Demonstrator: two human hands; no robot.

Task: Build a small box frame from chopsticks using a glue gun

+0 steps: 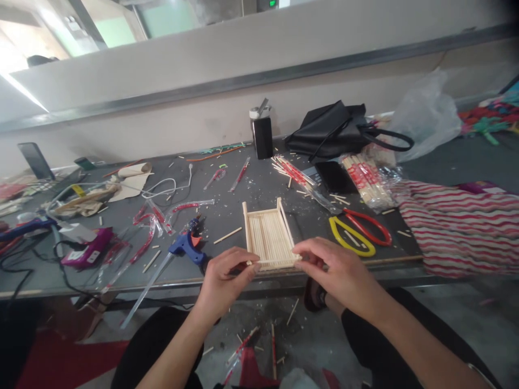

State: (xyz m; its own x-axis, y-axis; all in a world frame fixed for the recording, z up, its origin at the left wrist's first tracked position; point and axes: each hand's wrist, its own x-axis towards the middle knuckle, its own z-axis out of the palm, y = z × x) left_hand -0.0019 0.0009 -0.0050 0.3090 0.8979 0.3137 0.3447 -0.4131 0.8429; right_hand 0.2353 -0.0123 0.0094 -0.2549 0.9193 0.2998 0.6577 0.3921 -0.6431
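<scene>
A small structure of pale wooden sticks (268, 232) sits near the front edge of the table, with a flat slatted base and two short posts at its far corners. Across its near side lies a thin wooden stick (276, 261). My left hand (227, 276) pinches this stick's left end between thumb and fingers. At the other end, by the near right corner, my right hand (339, 274) is closed in the same kind of pinch. Its fingertips partly hide that corner. A blue glue gun (187, 246), with a long clear glue stick in its back, lies left of my left hand.
To the right lie yellow-and-red-handled scissors (352, 237) and bundled sticks (367, 181). Behind stand a black bottle (263, 135) and a black bag (330, 129). A purple box (88, 248), cables and plastic wrappers occupy the left. Loose sticks are scattered on table and floor.
</scene>
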